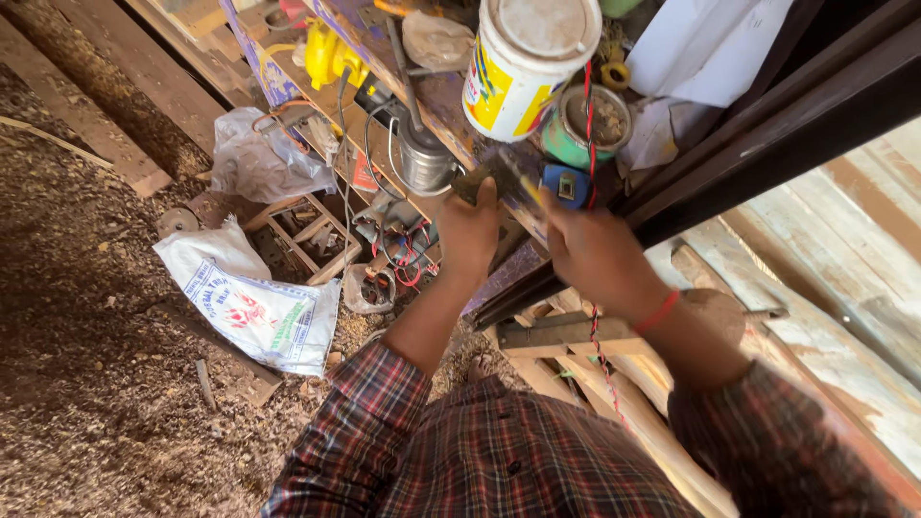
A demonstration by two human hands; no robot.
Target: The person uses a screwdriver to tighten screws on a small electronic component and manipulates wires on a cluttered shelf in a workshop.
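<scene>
Between my two hands, at the edge of the cluttered wooden bench (451, 105), I hold a small dark flat tool with a yellowish streak (507, 177); it is blurred, so I cannot tell what kind it is. My left hand (468, 235) is raised with the thumb pressed against its near end and the other fingers curled behind it, clamped on the piece so it stays up at working height instead of lying among the clutter. My right hand (593, 251) comes in from the other side, knuckles toward me, fingers folded around the far end; they look closed on it, though the tips are hidden. A red thread band (660, 310) circles that wrist. Just beyond the tool sits a blue tape measure case (566, 185), and a red twisted cord (588, 115) hangs down past it. Behind stand a white plastic bucket with a yellow label and dusty lid (523, 62), a green tin of grey grit (587, 127) and a ribbed metal cylinder (425, 161), all crowded near the edge within reach. Below the bench lie tangled wires, a white woven sack (254, 302) and a floor of coarse sawdust (86, 317). To my right, pale rough planks (835, 288) lean under a dark beam (767, 134).
</scene>
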